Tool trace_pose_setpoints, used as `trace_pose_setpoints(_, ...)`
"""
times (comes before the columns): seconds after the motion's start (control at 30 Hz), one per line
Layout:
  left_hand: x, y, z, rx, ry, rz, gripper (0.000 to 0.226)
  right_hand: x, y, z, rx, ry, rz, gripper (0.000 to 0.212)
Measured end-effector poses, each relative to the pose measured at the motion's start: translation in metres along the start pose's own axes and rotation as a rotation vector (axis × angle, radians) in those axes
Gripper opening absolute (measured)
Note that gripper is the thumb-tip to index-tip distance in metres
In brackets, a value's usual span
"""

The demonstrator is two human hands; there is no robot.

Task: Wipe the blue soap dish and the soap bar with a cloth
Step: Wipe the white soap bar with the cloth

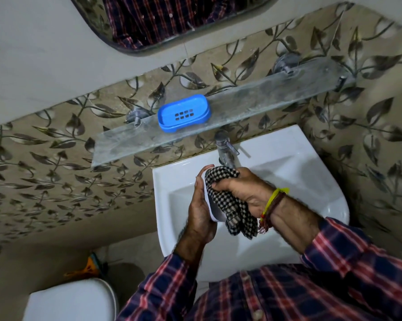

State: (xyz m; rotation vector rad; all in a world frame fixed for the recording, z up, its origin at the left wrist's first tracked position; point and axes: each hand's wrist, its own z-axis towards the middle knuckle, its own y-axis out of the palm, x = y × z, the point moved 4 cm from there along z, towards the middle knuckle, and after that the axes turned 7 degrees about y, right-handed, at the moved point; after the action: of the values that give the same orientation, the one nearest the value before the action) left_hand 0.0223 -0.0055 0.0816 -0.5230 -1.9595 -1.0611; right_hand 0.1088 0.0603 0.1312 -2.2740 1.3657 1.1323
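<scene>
The blue soap dish stands empty on the glass shelf, its drain holes showing. Over the white sink, my left hand grips the white soap bar along its edge. My right hand holds a black-and-white checked cloth bunched against the bar's face, covering most of it. A loose end of the cloth hangs below my right wrist.
A chrome tap rises just beyond my hands at the back of the basin. A mirror hangs above the shelf on the leaf-patterned wall. A white toilet sits at the lower left, with an orange item behind it.
</scene>
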Motion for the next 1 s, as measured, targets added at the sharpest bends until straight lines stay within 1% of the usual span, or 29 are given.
trace_pose_setpoints(0.03, -0.001, -0.001, -0.001, 0.002, -0.008, -0.009, 0.062, -0.001, 0.0, -0.001, 0.004, -0.012, -0.012, 0.028)
trace_pose_setpoints(0.1, 0.003, -0.003, 0.001, -0.029, 0.014, -0.017, 0.05, 0.004, 0.003, -0.005, -0.03, -0.009, -0.11, 0.015)
trace_pose_setpoints(0.13, 0.005, -0.003, 0.002, -0.049, 0.026, -0.01, 0.045, 0.007, 0.005, -0.008, -0.048, 0.007, -0.141, 0.012)
trace_pose_setpoints(0.2, 0.008, -0.001, 0.001, -0.053, 0.042, 0.026, 0.045, 0.012, 0.006, -0.01, -0.038, 0.029, -0.119, 0.012)
trace_pose_setpoints(0.27, 0.006, -0.001, 0.0, -0.055, 0.032, 0.035, 0.049, 0.012, 0.003, -0.008, 0.002, 0.01, -0.064, 0.015)
trace_pose_setpoints(0.37, 0.005, -0.003, -0.003, -0.068, 0.02, 0.034, 0.046, 0.014, 0.004, -0.009, -0.035, -0.011, -0.151, 0.013)
trace_pose_setpoints(0.5, 0.004, -0.006, -0.007, -0.064, 0.025, 0.039, 0.047, 0.015, 0.003, -0.011, -0.039, -0.003, -0.147, 0.014)
trace_pose_setpoints(0.6, 0.006, -0.01, -0.008, -0.083, 0.022, 0.013, 0.045, 0.018, 0.006, -0.014, -0.088, 0.014, -0.242, 0.016)
trace_pose_setpoints(0.73, 0.007, -0.013, -0.012, -0.056, 0.024, 0.039, 0.047, 0.018, 0.009, -0.015, -0.082, -0.015, -0.234, 0.009)
trace_pose_setpoints(0.8, 0.011, -0.015, -0.013, -0.059, 0.029, 0.017, 0.045, 0.019, 0.009, -0.017, -0.148, -0.021, -0.294, 0.004)
trace_pose_setpoints(0.87, 0.013, -0.016, -0.014, -0.059, 0.042, 0.014, 0.043, 0.023, 0.011, -0.019, -0.191, -0.005, -0.347, 0.006)
trace_pose_setpoints(1.0, 0.014, -0.015, -0.018, -0.033, 0.038, 0.034, 0.044, 0.024, 0.012, -0.019, -0.162, -0.041, -0.382, 0.014)
